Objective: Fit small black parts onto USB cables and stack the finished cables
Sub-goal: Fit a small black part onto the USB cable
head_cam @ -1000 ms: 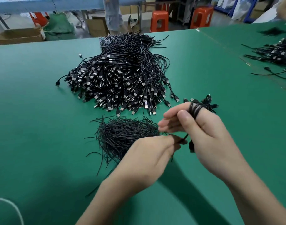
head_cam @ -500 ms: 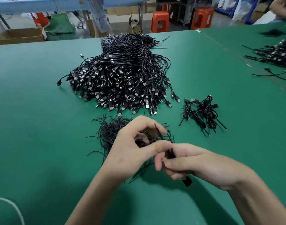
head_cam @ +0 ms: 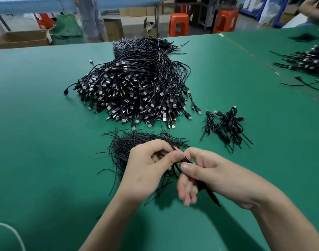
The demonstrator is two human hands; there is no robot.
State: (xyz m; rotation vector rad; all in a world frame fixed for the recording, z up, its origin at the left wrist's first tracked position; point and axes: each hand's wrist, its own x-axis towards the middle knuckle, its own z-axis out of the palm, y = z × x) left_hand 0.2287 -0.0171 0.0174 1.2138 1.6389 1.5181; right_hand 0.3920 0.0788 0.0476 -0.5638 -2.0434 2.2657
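A big heap of black USB cables (head_cam: 137, 87) lies on the green table (head_cam: 37, 142), plugs facing me. In front of it sits a loose pile of thin black ties (head_cam: 129, 144). A small stack of bundled cables (head_cam: 225, 125) lies to the right. My left hand (head_cam: 147, 169) and my right hand (head_cam: 214, 176) meet above the tie pile, both pinching one folded black cable (head_cam: 207, 191) whose end hangs down under my right palm. A thin black piece with a red tip (head_cam: 168, 142) sticks up from between my left fingers.
More cables (head_cam: 307, 62) lie on the adjoining table at the far right, where another person's arm shows. Beyond the far edge stand orange stools (head_cam: 178, 24), cardboard boxes and a standing person. A white cord (head_cam: 12, 234) curls at the lower left.
A second ago my right hand set a bundled cable down on the small stack at the right. It then came back toward me, and both hands now work on another cable over the tie pile.
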